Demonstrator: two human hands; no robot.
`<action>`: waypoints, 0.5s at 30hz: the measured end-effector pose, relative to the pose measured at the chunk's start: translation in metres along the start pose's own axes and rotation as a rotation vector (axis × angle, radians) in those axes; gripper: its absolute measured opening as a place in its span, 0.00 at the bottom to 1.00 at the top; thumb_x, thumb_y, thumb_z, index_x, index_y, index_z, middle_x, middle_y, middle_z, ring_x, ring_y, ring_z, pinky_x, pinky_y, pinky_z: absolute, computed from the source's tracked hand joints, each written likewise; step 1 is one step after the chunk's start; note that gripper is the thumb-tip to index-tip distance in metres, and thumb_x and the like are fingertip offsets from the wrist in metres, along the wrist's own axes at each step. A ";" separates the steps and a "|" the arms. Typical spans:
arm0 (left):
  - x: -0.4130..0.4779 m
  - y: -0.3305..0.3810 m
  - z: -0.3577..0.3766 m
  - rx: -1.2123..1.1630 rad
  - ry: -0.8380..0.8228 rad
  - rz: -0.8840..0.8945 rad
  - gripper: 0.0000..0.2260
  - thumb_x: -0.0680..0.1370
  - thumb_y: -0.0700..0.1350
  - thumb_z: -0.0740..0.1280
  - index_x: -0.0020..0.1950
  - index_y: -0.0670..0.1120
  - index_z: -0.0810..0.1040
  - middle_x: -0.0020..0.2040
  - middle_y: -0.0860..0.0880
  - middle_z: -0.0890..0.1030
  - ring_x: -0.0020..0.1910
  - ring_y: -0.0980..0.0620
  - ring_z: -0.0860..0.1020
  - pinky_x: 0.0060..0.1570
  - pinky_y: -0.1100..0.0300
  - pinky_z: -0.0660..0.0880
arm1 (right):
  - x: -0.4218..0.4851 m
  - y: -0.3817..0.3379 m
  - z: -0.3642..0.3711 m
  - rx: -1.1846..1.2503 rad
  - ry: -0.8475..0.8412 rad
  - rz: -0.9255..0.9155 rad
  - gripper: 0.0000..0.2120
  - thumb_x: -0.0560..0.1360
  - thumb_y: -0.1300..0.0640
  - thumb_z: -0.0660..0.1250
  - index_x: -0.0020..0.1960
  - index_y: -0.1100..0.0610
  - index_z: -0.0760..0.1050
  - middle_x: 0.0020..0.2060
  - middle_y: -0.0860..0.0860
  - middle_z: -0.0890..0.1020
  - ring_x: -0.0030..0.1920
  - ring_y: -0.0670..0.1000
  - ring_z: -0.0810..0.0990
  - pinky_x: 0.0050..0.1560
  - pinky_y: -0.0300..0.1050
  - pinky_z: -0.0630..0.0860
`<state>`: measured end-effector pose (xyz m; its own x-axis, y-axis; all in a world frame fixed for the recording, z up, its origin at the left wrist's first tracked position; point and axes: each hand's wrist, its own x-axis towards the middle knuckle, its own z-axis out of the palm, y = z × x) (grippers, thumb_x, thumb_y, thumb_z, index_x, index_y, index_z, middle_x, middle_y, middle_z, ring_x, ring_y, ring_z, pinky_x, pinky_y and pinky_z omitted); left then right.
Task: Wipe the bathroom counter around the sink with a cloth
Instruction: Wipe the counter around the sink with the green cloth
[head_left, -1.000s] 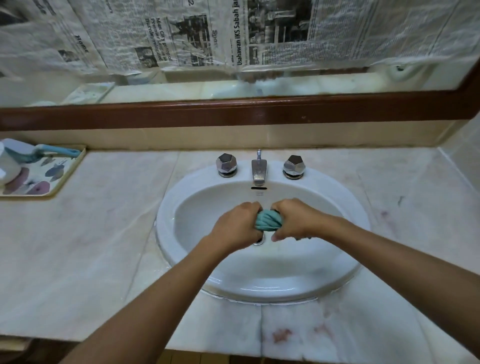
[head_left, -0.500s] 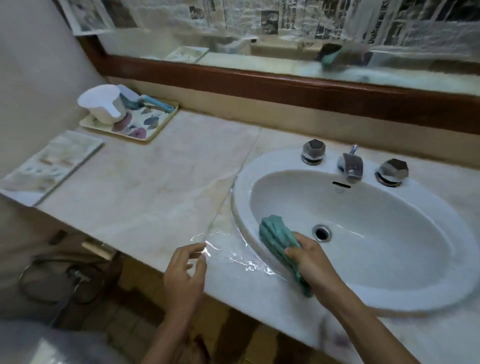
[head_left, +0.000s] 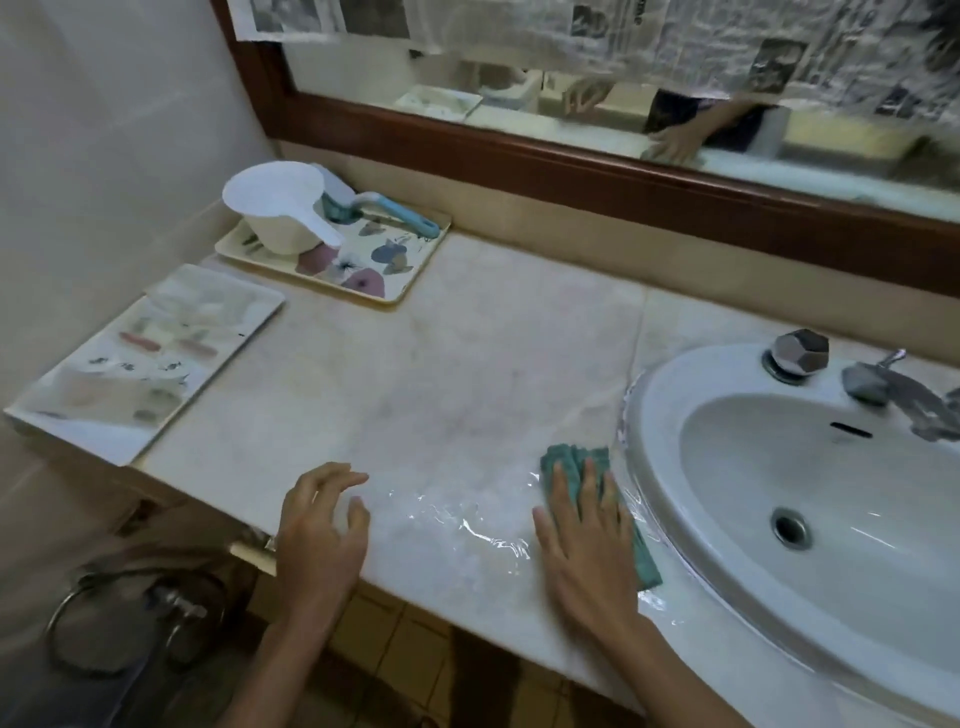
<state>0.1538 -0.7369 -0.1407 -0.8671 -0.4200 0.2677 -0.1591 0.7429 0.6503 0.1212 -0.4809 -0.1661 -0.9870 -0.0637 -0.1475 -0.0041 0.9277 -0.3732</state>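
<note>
- Teal cloth (head_left: 570, 461): is now lying flattened on the marble bench (head_left: 467, 353), just beside the left rim of the sink (head_left: 655, 415). Half a second ago it was being carried bunched over that rim.
- Right grip (head_left: 587, 540): is pressing the cloth down with fingers spread flat, pinching nothing.
- Left grip (head_left: 319, 525): is hovering over the bench's front edge, fingers loosely spread, holding nothing.
- Water film (head_left: 467, 522): is lying between the two hands.
- Judgement: wringing is over and wiping is only beginning, probably through that wet patch.
</note>
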 end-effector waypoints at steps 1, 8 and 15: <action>0.016 -0.012 0.001 0.044 -0.020 0.051 0.13 0.71 0.30 0.70 0.52 0.44 0.82 0.56 0.47 0.79 0.54 0.45 0.76 0.49 0.56 0.72 | 0.013 -0.002 0.000 0.006 -0.001 0.025 0.32 0.72 0.34 0.30 0.74 0.40 0.31 0.74 0.45 0.32 0.76 0.48 0.34 0.75 0.51 0.37; 0.098 -0.066 0.025 0.301 -0.249 0.117 0.20 0.73 0.49 0.59 0.64 0.47 0.77 0.70 0.46 0.72 0.69 0.42 0.67 0.58 0.42 0.69 | 0.133 -0.011 -0.012 -0.013 0.063 0.255 0.26 0.82 0.46 0.45 0.78 0.46 0.42 0.78 0.51 0.43 0.78 0.53 0.42 0.75 0.53 0.42; 0.100 -0.072 0.036 0.347 -0.236 0.117 0.22 0.75 0.51 0.55 0.66 0.46 0.75 0.72 0.45 0.70 0.71 0.40 0.65 0.58 0.39 0.68 | 0.210 -0.052 -0.014 -0.025 0.040 0.249 0.24 0.81 0.43 0.45 0.77 0.38 0.46 0.79 0.50 0.44 0.77 0.57 0.43 0.75 0.58 0.41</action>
<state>0.0616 -0.8135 -0.1868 -0.9665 -0.2219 0.1290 -0.1676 0.9264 0.3373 -0.0884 -0.5376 -0.1648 -0.9636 0.1818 -0.1958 0.2364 0.9218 -0.3074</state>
